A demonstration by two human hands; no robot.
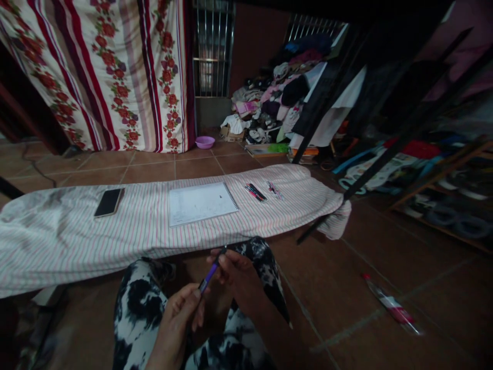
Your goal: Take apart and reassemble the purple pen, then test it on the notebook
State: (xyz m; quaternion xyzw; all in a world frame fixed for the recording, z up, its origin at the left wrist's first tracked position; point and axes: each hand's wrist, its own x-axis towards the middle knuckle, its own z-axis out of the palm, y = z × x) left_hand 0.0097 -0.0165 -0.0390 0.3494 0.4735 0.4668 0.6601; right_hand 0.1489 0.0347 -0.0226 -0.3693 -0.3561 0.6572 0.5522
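I see the left hand (180, 312) and right hand (238, 272) pinching a purple pen (209, 276) before the table (148, 226). It looks light, stiff, perhaps slick; mid-barrel seems surest.

1. Table (146, 231), covered by striped cloth (300, 210).
2. Spiral notebook (202, 204), mid-table.
3. Phone (109, 203), at nine o'clock from the notebook.
4. Pens (256, 192), bunched at three o'clock.
5. Small items (275, 190), indistinct, just beyond the pens.

A purple basin (205, 143) sits on the tiled floor (194, 164) beside a flowered, striped curtain (146, 77).
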